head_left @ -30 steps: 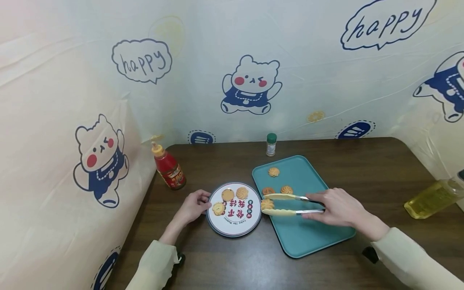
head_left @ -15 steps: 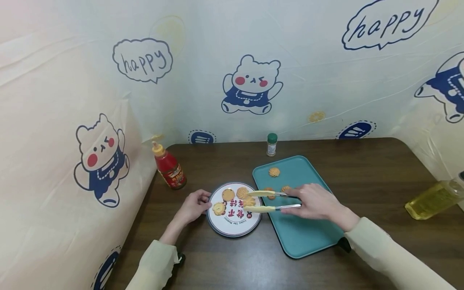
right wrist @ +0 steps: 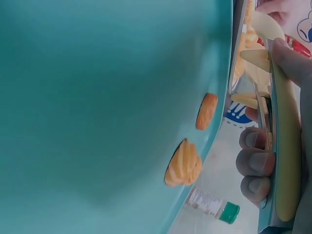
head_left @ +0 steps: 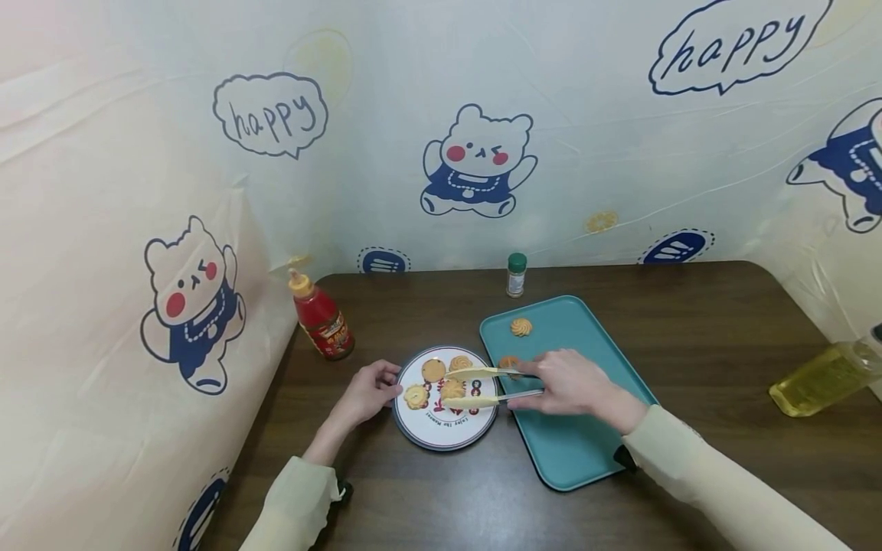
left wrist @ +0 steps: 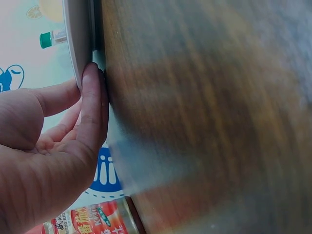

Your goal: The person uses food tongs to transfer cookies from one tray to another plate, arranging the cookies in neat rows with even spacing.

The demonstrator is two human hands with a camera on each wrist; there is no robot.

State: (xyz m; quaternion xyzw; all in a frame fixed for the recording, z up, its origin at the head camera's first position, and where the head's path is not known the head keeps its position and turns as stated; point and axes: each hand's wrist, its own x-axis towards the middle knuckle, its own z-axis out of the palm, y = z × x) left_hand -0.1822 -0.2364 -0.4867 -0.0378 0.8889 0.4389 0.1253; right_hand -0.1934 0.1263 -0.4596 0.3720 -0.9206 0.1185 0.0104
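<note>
My left hand [head_left: 372, 392] pinches the left rim of a round white plate [head_left: 441, 438] with red lettering; in the left wrist view, its thumb lies on top and its fingers underneath. From the right, my right hand [head_left: 572, 386] grips metal tongs [head_left: 518, 395] with pale yellow tips, which reach over the plate. Between those tips sits a swirled cookie [head_left: 452, 389]; whether it touches the plate cannot be told. Around it lie a smooth round cookie [head_left: 433, 371], a flower-shaped cookie [head_left: 416, 396] and a partly covered swirled one [head_left: 460, 362].
A teal tray [head_left: 565, 451] right of the plate bears a swirled cookie [head_left: 521, 327] and a browner cookie [head_left: 508, 362]. A red sauce bottle [head_left: 327, 325] stands back left, a green-capped shaker [head_left: 516, 275] behind the tray, and an oil bottle [head_left: 823, 379] at far right.
My right hand has moved left with the tongs, carrying the cookie from the tray's left edge to over the plate. The hand now covers one tray cookie. My left hand has stayed put.
</note>
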